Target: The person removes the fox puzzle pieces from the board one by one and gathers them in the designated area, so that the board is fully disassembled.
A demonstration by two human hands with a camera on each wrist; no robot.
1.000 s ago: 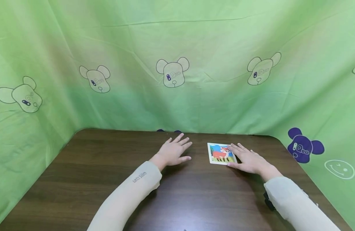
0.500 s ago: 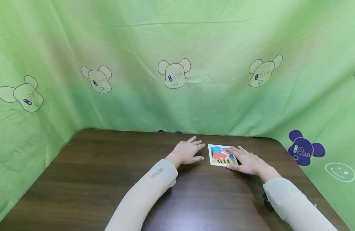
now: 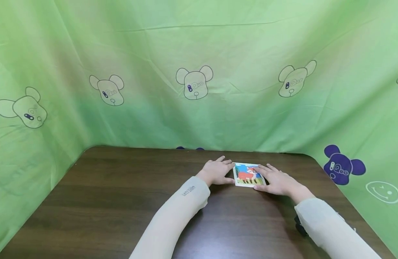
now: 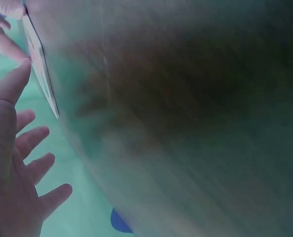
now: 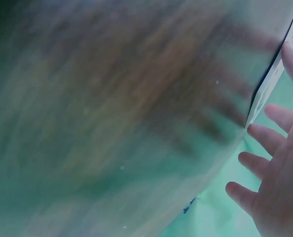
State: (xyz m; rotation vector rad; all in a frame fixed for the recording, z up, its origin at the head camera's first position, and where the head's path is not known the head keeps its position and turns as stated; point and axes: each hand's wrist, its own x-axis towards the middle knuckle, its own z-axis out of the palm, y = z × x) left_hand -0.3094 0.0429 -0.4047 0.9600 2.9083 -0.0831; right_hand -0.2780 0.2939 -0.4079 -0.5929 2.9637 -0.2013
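A small square picture board (image 3: 242, 177) with a white border lies flat on the brown table, toward its far right. It shows a red, fox-like animal under blue sky. My left hand (image 3: 216, 172) is at the board's left edge, fingers spread and fairly straight, with thumb tip and fingertips right at the border. From the other side, my right hand (image 3: 278, 181) rests with its extended fingers over the right part of the picture and its thumb at the near right corner, hiding that side. In the left wrist view the board (image 4: 43, 74) appears edge-on beside the left thumb (image 4: 13, 81).
The dark wood table (image 3: 105, 201) has rounded far corners. Green fabric (image 3: 199, 118) printed with bear heads hangs right behind it and along both sides. A black object (image 3: 300, 226) shows under the right sleeve (image 3: 328, 223).
My left hand has moved right across the table, from apart from the board to its left edge. My right hand has stayed at the board's right side, and the board lies about where it was.
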